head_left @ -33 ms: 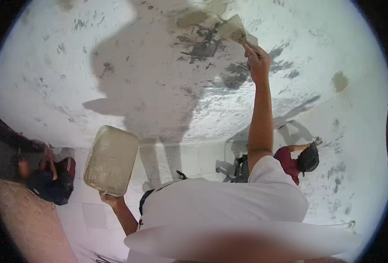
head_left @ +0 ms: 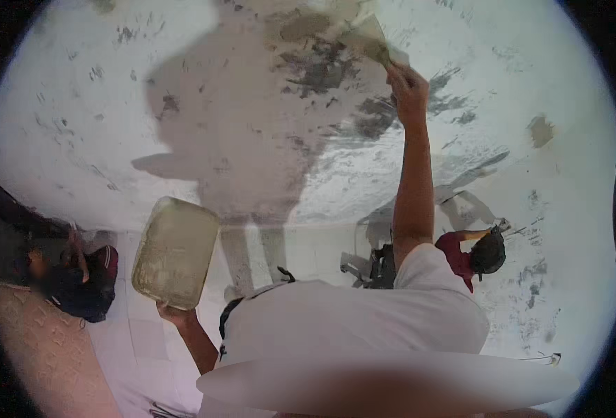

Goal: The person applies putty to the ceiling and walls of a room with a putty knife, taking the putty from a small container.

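Up at the wall, my right hand [head_left: 409,94] grips a wide putty knife [head_left: 370,38], its blade against a patch of grey-beige filler [head_left: 304,26] beside dark mottled marks [head_left: 322,66]. Lower on the left, my left hand [head_left: 175,313] holds a beige rectangular tray [head_left: 174,252] by its bottom edge, its surface smeared with pale material. The white wall [head_left: 85,111] carries scattered dark scuffs and my shadow.
A person in dark clothing [head_left: 81,285] is low at the left, beside a peach patterned surface [head_left: 36,334]. Another in maroon with a black cap [head_left: 487,251] works at the right wall. Dark objects [head_left: 377,268] lie on the pale tiled floor [head_left: 329,247] behind my shoulder.
My right hand and the putty knife have shifted very slightly upward. The tray and my left hand are almost unmoved.
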Tool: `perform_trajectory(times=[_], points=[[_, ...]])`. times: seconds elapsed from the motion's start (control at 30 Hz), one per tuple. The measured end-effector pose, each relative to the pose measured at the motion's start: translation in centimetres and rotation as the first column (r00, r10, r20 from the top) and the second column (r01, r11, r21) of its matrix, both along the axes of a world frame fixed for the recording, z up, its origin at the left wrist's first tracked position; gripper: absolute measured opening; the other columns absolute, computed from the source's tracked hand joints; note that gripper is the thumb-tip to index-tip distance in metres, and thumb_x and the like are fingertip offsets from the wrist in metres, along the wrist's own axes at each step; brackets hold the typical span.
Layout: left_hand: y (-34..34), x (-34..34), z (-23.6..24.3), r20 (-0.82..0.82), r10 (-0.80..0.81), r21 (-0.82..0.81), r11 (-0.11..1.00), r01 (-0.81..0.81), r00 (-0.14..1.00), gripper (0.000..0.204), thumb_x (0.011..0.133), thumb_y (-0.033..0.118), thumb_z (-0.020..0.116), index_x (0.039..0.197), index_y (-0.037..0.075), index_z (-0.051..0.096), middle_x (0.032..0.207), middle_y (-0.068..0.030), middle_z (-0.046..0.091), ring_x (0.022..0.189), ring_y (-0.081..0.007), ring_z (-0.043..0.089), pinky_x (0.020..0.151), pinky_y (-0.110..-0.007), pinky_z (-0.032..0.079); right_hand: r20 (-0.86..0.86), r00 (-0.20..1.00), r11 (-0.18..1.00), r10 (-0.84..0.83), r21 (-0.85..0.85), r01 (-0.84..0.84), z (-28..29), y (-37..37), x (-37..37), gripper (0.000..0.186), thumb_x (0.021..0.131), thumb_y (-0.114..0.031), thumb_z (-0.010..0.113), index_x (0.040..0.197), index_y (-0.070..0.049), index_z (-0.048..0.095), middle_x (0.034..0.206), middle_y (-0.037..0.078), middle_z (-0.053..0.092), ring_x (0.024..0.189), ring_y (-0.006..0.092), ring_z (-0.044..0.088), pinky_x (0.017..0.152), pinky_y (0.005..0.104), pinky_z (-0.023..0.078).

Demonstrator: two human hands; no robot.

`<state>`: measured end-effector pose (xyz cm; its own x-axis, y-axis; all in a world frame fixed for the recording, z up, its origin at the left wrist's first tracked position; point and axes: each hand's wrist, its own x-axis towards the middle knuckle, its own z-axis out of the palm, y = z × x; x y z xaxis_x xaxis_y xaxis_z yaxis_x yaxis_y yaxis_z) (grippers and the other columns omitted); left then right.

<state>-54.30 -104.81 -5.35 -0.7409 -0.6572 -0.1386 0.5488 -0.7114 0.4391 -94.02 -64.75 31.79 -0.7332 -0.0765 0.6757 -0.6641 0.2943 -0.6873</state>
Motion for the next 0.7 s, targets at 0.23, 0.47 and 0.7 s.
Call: perform_trajectory(times=[0.23,0.47,0.7], points=[[3.9,-0.8,1.1,0.006,0.070,0.042,0.997,-0.070,0.998,0.077,0.062,0.024,0.060,0.133,0.002,0.041,0.125,-0.0204,0.050,0.112,-0.0411,0.052,0.091,-0.056,0.049,-0.128,0.991,0.987,-0.042,0.150,0.061,1.6,2.8,-1.7,0.027,0.091,-0.018,0.064,0.108,0.002,0.067,0.076,0.001,0.059,0.058,0.0054,0.044,0.051,0.0226,0.036],[6.1,-0.4,1.8,0.001,-0.019,0.097,0.995,0.019,1.000,0.077,0.062,0.023,0.060,0.133,0.004,0.042,0.130,-0.0190,0.047,0.118,-0.0388,0.048,0.097,-0.054,0.044,-0.085,0.995,0.950,-0.062,0.301,0.084,7.7,2.4,0.2,0.024,0.087,-0.018,0.066,0.103,-0.001,0.069,0.078,0.004,0.062,0.072,0.0113,0.054,0.066,0.0268,0.043],[6.8,-2.0,0.5,-0.006,0.026,0.068,0.997,-0.025,1.000,0.072,0.062,0.020,0.060,0.130,0.002,0.044,0.122,-0.0181,0.053,0.113,-0.0359,0.052,0.093,-0.049,0.047,-0.314,0.933,0.877,-0.175,0.380,0.293,6.8,1.3,2.5,0.026,0.087,-0.018,0.063,0.109,-0.003,0.064,0.087,0.016,0.065,0.076,0.0259,0.063,0.072,0.0360,0.051]])
